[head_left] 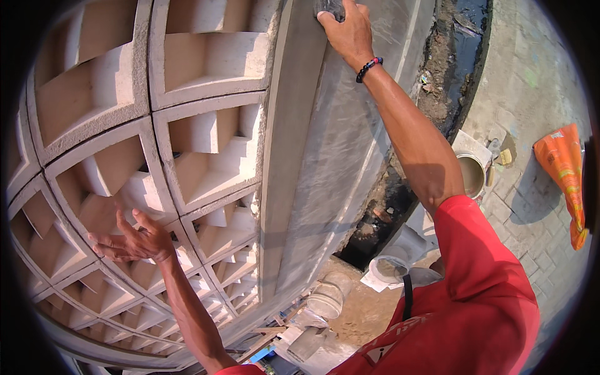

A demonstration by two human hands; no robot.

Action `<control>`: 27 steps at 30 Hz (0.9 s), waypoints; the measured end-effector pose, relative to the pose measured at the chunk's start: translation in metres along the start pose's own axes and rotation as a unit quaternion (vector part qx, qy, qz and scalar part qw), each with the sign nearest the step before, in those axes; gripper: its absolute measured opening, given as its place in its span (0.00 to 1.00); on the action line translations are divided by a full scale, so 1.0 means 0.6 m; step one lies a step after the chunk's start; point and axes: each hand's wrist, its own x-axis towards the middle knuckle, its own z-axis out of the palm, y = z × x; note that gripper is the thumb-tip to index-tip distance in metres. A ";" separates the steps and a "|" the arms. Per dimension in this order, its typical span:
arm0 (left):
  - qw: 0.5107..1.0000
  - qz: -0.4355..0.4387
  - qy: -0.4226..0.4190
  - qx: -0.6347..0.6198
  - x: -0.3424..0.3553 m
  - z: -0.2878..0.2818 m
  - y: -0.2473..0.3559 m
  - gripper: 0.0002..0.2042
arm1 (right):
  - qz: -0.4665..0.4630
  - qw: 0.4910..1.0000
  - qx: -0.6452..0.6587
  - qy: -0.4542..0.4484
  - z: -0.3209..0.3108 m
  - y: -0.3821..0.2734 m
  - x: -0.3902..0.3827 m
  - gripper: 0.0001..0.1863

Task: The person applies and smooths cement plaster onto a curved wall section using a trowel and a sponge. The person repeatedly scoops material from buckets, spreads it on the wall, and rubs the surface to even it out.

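Observation:
My right hand (351, 34) is stretched up along the wall, with thumb and fingers closed round a dark grey, sponge-like block (331, 7). The block is partly cut off by the upper rim of the picture. It lies against a smooth grey plastered wall face (331, 125). To the left, my left hand (139, 240) is empty, its fingers spread and bent in front of the pale concrete breeze blocks (209, 103). Whether its fingertips touch them I cannot tell. A dark beaded bracelet (369, 69) circles my right wrist.
An open drain (459, 56) with dark water and rubble runs along the wall's foot. Buckets (470, 175) (389, 269) stand beside it, another bucket (326, 299) farther down. An orange plastic sack (560, 175) lies on the paving (531, 81) at right.

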 end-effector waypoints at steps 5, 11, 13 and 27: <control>1.000 0.003 -0.004 -0.004 0.005 -0.013 0.014 0.17 | 0.067 0.985 0.067 -0.147 0.012 -0.058 -0.384 0.44; 1.000 0.013 -0.007 0.006 -0.003 -0.016 0.007 0.17 | 0.308 0.864 0.391 -0.071 -0.098 0.019 -0.304 0.31; 1.000 0.011 -0.004 -0.002 0.004 -0.014 0.017 0.17 | 0.345 0.752 0.555 -0.083 -0.127 0.086 -0.182 0.29; 1.000 0.004 -0.009 -0.003 -0.003 -0.007 0.002 0.18 | 0.347 0.820 0.406 -0.208 -0.123 0.128 0.161 0.24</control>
